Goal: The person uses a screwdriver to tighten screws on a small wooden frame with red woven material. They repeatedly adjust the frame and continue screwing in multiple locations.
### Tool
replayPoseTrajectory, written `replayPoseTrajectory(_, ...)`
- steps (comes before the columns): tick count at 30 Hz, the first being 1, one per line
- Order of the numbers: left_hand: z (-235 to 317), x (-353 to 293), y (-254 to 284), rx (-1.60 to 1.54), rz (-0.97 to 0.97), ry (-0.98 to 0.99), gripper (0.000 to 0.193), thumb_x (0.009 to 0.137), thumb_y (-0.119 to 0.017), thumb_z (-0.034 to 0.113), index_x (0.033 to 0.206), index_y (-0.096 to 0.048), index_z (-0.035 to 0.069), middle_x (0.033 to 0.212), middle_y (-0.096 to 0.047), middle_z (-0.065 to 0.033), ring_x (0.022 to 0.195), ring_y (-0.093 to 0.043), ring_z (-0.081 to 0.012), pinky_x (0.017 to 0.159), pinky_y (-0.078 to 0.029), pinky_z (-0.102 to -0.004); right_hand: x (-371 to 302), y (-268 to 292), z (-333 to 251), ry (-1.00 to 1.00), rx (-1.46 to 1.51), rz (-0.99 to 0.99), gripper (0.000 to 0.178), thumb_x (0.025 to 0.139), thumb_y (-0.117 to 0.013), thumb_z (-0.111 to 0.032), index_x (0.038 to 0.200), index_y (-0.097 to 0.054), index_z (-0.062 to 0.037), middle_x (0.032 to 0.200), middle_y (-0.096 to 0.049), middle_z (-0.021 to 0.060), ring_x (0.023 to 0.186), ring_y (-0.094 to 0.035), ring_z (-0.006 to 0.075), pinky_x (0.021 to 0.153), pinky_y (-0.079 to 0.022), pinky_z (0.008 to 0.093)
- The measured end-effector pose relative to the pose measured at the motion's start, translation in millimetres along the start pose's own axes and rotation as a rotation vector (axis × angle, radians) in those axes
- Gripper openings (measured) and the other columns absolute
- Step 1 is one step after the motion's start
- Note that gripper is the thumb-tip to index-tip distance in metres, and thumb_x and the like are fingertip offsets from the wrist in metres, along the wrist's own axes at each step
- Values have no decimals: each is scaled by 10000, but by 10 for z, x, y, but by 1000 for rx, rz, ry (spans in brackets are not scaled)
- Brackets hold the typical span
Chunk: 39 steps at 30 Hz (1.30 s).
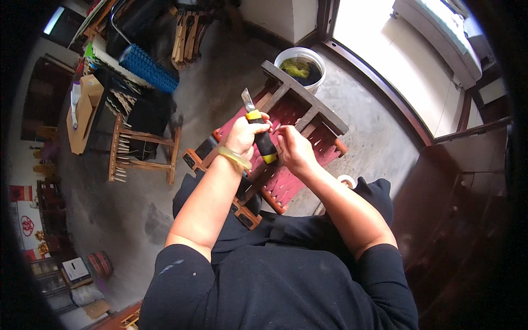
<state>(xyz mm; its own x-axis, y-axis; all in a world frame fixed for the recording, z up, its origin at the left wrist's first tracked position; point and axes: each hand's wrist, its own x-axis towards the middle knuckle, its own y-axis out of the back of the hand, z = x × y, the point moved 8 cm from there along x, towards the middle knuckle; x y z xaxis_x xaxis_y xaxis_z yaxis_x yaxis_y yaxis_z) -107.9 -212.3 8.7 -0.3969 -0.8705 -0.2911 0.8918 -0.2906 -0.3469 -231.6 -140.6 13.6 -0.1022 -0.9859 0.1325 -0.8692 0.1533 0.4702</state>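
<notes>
My left hand (241, 135), with a pale bangle on the wrist, is wrapped round a black-and-yellow utility knife (264, 144). Its blade is extended and points up and away from me. Just right of the handle, my right hand (297, 149) has its fingers curled in and the fingertips drawn together; whatever they pinch, if anything, is too small to tell. Below both hands, a wooden stool or small chair frame with red woven strapping (285, 190) lies tipped between my knees. Its grey wooden bars (308, 93) face away from me, and my hands hide part of the weave.
A white bucket (322, 59) with dark liquid and something yellow-green stands behind the frame. To the left are a small wooden frame (146, 137), a blue textured roller (147, 67) and a piece of cardboard (88, 110). A doorway sill (379, 93) runs along the right.
</notes>
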Motion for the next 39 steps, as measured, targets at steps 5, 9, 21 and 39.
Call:
replayPoseTrajectory(5,-406,-68,22,-178,93,80,74,919,-550,61,959,-606,35,891,-638,-42,821,-621,-145,769,-501,-293,-11,-85,-127,38,156,-116,562,843,-669,-230,1314,-440,-25,1148,-583,226,1051,-599,387,868,-497,418)
replayPoseTrajectory(9,-498,-29,-72,-160,112,-32,93,943,-526,97,976,-592,42,916,-628,-37,860,-613,-146,812,-486,-293,-43,-167,-135,140,-101,-89,777,792,-712,-207,1419,-295,-16,1295,-469,262,1155,-530,421,949,-461,435)
replayPoseTrajectory(21,-645,-92,-216,395,206,1,351,895,-613,311,1003,-582,-21,1007,-633,-242,963,-618,-377,834,-479,-420,170,62,14,-26,-213,-133,648,797,-608,-124,1403,-389,-61,1222,-575,258,1109,-582,398,902,-488,435)
replayPoseTrajectory(39,-753,-775,-844,1862,-548,50,565,809,-595,313,1284,-565,9,1362,-499,-226,1327,-382,-412,961,-379,-597,192,-228,0,-27,-622,-453,689,857,-630,-148,1463,-309,-213,1079,-571,233,895,-613,451,756,-504,496)
